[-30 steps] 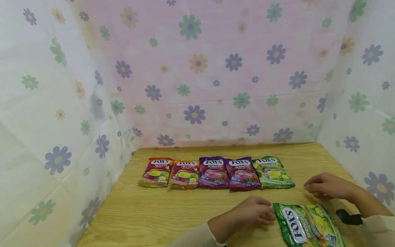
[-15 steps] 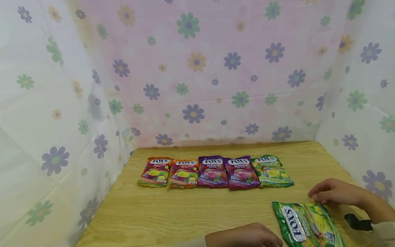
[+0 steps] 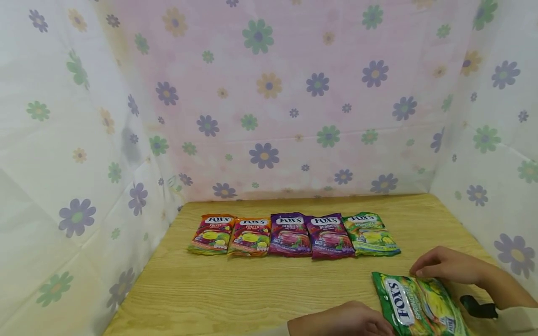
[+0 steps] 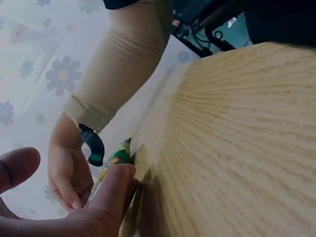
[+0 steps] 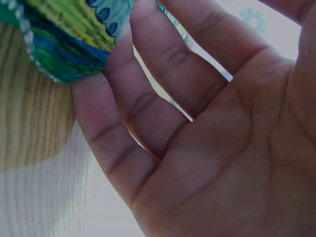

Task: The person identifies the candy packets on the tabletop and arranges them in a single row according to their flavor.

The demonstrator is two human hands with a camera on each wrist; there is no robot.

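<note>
A green Fox's candy bag [image 3: 420,301] lies turned sideways at the table's front right, its lower end cut off by the head view. My left hand [image 3: 342,319] is at its left edge; the left wrist view shows thumb [image 4: 19,168] spread apart and fingers [image 4: 113,190] extended against the bag's side. Over the bag's far right edge is my right hand [image 3: 454,266]. In the right wrist view its palm [image 5: 212,163] faces the camera and its lightly bent fingers touch a corner of the green bag [image 5: 64,37].
Along the back of the wooden table [image 3: 252,289] lies a row of candy bags: two orange-red fruits bags [image 3: 250,237], two purple berries bags [image 3: 291,234] and another green bag [image 3: 371,234]. Flowered cloth [image 3: 269,116] walls in the back and both sides.
My left hand has moved down and slightly right to the near green bag's left edge. The right hand has come down onto its far right edge. The back row has stayed put.
</note>
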